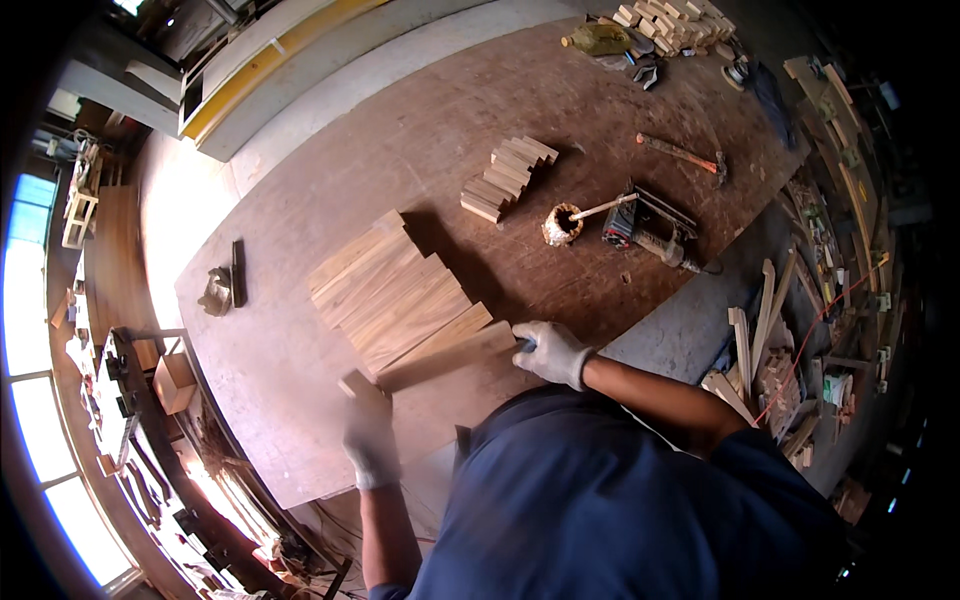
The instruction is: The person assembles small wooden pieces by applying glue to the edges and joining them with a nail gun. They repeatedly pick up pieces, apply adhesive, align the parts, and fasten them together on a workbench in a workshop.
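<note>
A stepped panel of wooden boards (400,290) lies on the brown-topped table, its pieces side by side with uneven ends. Along its near edge runs a separate-looking wooden board (448,357). My right hand (555,355), in a pale work glove, is closed at that board's right end; a small dark-blue patch shows by the fingers, too unclear to name. My left hand (372,445), also gloved and blurred by motion, is at the panel's near left corner. It appears closed on a short wooden block (366,388), which is blurred too.
Beyond the panel lie a stack of wooden strips (508,178), a glue pot (562,225) with a stick, a power tool (650,230) and a hammer (682,153). A dark metal tool (222,290) lies left. Wood blocks (680,22) are piled far back; offcuts (765,320) stand right.
</note>
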{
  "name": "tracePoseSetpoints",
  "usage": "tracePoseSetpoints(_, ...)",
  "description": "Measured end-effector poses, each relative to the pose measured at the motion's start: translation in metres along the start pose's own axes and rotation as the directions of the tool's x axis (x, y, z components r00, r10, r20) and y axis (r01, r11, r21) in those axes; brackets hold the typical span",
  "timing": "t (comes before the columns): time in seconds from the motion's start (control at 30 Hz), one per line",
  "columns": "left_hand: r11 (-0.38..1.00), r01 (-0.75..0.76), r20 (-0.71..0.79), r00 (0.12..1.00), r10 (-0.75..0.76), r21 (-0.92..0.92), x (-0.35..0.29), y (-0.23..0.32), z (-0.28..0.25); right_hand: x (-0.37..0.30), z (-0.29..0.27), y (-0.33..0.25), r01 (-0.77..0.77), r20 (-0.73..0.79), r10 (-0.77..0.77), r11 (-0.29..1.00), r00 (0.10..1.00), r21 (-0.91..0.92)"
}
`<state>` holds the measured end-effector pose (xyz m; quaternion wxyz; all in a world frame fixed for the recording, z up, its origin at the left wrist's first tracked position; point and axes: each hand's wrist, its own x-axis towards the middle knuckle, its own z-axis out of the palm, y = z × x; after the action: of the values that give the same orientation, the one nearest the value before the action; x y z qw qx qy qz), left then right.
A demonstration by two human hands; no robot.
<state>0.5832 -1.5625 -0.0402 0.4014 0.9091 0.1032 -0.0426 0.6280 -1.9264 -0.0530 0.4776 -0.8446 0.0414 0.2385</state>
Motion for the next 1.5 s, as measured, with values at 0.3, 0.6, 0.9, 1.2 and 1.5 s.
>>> tracePoseSetpoints(0.3, 0.648, 0.063, -0.019, 0.993, -0.119, -0.759, 0.126, 0.035, -0.003, 0.039, 0.0, -0.013, -0.064, -0.063, 0.07, 0.994, 0.996, 0.088)
tracePoseSetpoints(0.6, 0.79, -0.613, 0.235, 0.77, 0.593, 0.018, 0.101, 0.139, 0.056, -0.009, -0.018, 0.079, -0.153, -0.217, 0.103, 0.962, 0.971, -0.225)
tracePoseSetpoints(0.9, 0.665, -0.742, 0.551, 0.591, 0.589, 0.085, 0.124, 0.13, 0.105, -0.018, -0.007, 0.105, 0.073, -0.401, -0.222, 0.933, 0.889, -0.353)
tracePoseSetpoints(1.2, 0.675, -0.723, 0.636, 0.593, 0.495, 0.148, 0.128, 0.13, 0.118, -0.016, -0.007, 0.106, 0.109, -0.439, -0.269, 0.929, 0.857, -0.355)
tracePoseSetpoints(1.5, 0.672, -0.723, 0.65, 0.589, 0.48, 0.16, 0.13, 0.129, 0.121, -0.013, -0.006, 0.109, 0.092, -0.429, -0.263, 0.92, 0.864, -0.38)
